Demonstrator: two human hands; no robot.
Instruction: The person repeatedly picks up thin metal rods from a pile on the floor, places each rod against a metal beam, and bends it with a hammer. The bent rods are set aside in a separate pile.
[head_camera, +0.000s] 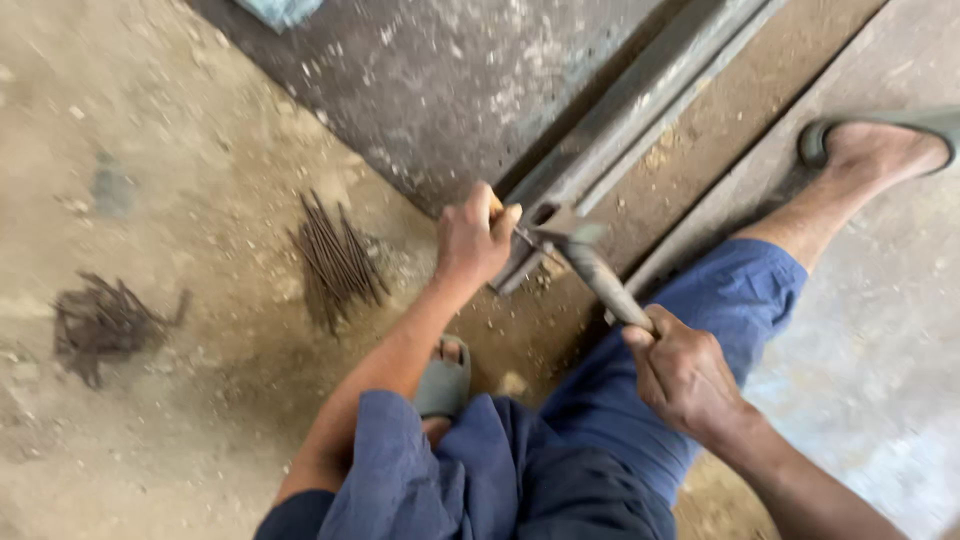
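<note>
Nearest: person squatting in blue clothing (560, 470), grey sandal (445, 380) under the body, other foot stretched out toward the upper right. Right hand (685, 375) clenched round the handle of a hammer (600, 275). Hammer's long axis runs diagonally, from that fist up and left to the head, which sits right at the near end of the steel bar (640, 105).

Left hand (475, 240) is closed, thumb and fingers pinching a thin nail-like piece (522, 237) held against that bar end, just left of the hammer head; piece is small and blurred, so probably a nail, cannot confirm. Left hand is the nearer one to the contact point, practically touching it; right hand is well back down the handle.

Steel bar's long axis runs from its near end away to the upper right, lying along the edge of a dark metal slab (440, 80) on the dirt floor (180, 200).

Left of the left hand: straight nails bundle (335, 260) on the floor, near. Further left, well apart: tangled bent nails pile (105, 320).
</note>
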